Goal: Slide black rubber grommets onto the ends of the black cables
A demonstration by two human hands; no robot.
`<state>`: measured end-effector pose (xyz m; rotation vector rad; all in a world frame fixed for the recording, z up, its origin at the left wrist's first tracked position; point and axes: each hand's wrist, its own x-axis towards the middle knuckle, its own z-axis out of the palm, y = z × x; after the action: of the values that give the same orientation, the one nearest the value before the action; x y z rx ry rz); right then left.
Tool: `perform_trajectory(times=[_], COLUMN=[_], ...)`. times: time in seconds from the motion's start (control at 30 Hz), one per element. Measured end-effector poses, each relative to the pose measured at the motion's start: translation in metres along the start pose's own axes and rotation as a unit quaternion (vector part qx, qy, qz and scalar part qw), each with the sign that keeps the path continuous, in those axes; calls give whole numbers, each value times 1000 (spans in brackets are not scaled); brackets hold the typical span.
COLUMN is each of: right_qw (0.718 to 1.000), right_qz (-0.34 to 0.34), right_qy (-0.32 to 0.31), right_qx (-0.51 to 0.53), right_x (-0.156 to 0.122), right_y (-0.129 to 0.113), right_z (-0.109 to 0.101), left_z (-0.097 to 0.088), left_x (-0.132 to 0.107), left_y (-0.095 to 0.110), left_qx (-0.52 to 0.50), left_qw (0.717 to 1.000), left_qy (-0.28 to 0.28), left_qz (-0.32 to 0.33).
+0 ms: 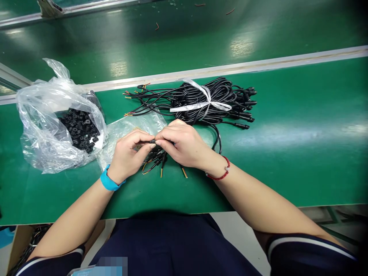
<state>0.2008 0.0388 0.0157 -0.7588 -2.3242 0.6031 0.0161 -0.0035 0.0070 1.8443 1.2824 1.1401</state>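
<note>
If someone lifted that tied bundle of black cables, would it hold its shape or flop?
Probably floppy: the cable bundle lies in loose loops, held only by a white strip at its middle. Its loose ends would likely droop and snag.

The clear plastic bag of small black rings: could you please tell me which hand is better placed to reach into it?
Left, probably: the left hand lies closest to the clear plastic bag of small black rings, while the right hand sits farther off. Both pinch the thin black cable.
</note>
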Motion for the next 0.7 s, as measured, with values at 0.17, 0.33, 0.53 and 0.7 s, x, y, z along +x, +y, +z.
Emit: perform_trajectory(times=[0.17, 0.33, 0.53, 0.7], right_qw=[999, 998, 996, 961], right_qz=[-4, -31, -59, -3], right_qy=[16, 28, -14, 29], right_qx=[-30, -50, -70, -277], right_x=[0, 1, -1, 16], right_y=[1, 0, -1, 0], right_z=[0, -3, -10, -13], left_z=[-2, -11, -12, 0], left_x=[-2, -4, -4, -13], left_y=[-1, 3, 13, 11], left_qx=[7, -11, 120, 264], left_qw=[1000, 999, 989, 942], left_qy=[-9, -28, -78, -190], left_qz=[-2, -25, 23, 80])
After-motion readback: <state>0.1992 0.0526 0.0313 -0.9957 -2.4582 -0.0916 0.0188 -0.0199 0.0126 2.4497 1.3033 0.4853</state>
